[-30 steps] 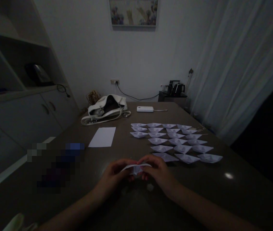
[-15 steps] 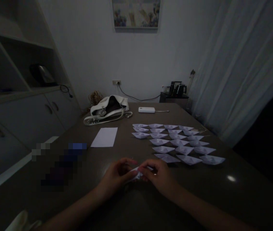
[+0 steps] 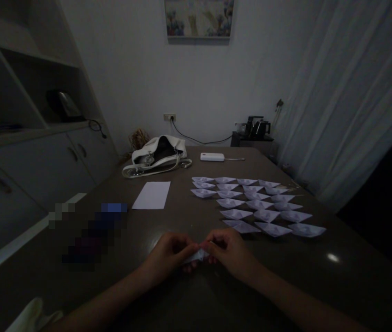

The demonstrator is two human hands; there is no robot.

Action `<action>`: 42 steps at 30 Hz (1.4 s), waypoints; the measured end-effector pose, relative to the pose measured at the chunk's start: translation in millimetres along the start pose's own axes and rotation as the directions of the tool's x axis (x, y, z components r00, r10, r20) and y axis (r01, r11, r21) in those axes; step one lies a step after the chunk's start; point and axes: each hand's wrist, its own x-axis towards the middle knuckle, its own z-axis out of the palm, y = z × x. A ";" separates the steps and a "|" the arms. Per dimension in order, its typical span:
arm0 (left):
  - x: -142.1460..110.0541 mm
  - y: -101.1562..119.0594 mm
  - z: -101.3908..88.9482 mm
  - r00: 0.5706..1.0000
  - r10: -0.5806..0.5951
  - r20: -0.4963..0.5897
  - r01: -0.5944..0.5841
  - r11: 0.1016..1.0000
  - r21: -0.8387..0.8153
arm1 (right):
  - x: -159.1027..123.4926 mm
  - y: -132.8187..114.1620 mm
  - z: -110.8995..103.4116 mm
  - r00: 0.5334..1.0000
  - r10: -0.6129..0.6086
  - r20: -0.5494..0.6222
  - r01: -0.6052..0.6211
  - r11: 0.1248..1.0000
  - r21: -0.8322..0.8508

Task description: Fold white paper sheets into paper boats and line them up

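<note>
A small piece of folded white paper (image 3: pixel 200 255) is pinched between my two hands, just above the table in front of me. My left hand (image 3: pixel 171 254) grips its left side, with the thumb on top and the fingers underneath. On the other side, my right hand (image 3: pixel 229 252) closes thumb and fingertips on the paper's upper right part. Fingers cover much of the paper, so its full shape is hidden. Beyond my right hand, several folded white paper boats (image 3: pixel 265 215) stand in rows.
A stack or sheet of white paper (image 3: pixel 151 195) lies left of the boats. Farther back are a white handbag (image 3: pixel 159 152) and a white power bank (image 3: pixel 212 157) with a short cable. A blurred-out dark and blue area (image 3: pixel 95 233) covers something at the left on the table (image 3: pixel 178 212).
My left fingers, raised and spread before, have come down onto the folded paper. Both hands now pinch it close together. The view has shifted slightly.
</note>
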 end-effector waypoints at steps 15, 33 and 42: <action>-3.2 8.2 -3.9 0.997 -0.007 -0.079 0.010 1.000 0.027 | 5.1 -10.7 -10.3 0.997 -0.047 -0.053 0.046 0.999 -0.011; -4.5 -0.1 -7.4 0.999 0.043 0.031 -0.045 0.995 0.088 | -1.8 -5.2 -0.1 0.998 -0.065 0.009 0.064 0.998 0.023; -2.8 0.7 -9.2 0.980 0.194 -0.053 -0.184 0.971 0.152 | 4.0 2.7 -6.6 0.999 -0.035 0.009 0.033 0.987 0.158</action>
